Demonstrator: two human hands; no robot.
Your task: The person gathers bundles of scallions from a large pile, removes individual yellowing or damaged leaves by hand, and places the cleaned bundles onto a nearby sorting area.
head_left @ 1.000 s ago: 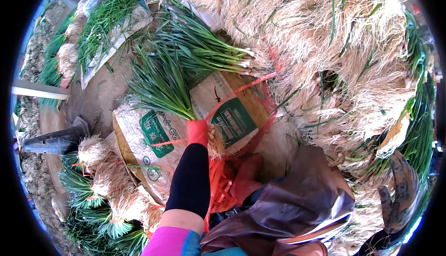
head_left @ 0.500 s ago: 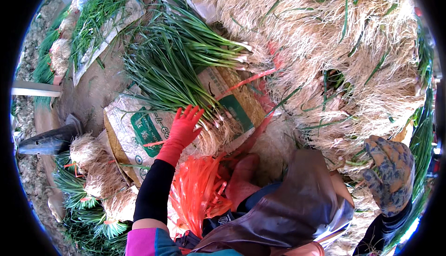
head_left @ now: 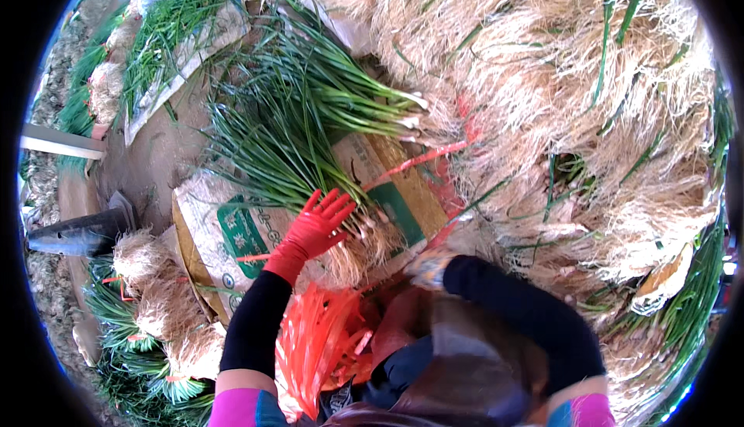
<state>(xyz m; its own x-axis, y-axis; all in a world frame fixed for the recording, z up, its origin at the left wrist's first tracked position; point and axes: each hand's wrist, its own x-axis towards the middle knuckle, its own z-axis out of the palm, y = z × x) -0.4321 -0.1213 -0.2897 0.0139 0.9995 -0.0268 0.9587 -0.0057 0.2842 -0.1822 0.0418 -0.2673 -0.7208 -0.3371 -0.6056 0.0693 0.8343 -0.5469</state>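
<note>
Green onions lie in a loose bundle on a printed sack spread on the ground. Their long axis runs on a slant: the white root ends point toward the lower right, close to the person, and the green leaf tips fan out toward the upper left. A second part of the bundle lies flatter, its white ends pointing right toward the big heap of pale roots.

The left hand, in a red glove over a black sleeve, is spread open with its fingers splayed, resting on the root ends of the bundle at its lower right end; it grips nothing. The right hand sits just to the right of those same root ends, at the end of a black sleeve, mostly covered by roots and a patterned glove, so I cannot tell whether it is open or closed.

A sheaf of orange plastic ties lies just below the left wrist. Tied bunches of onions lie at the lower left, well apart from the hands.
</note>
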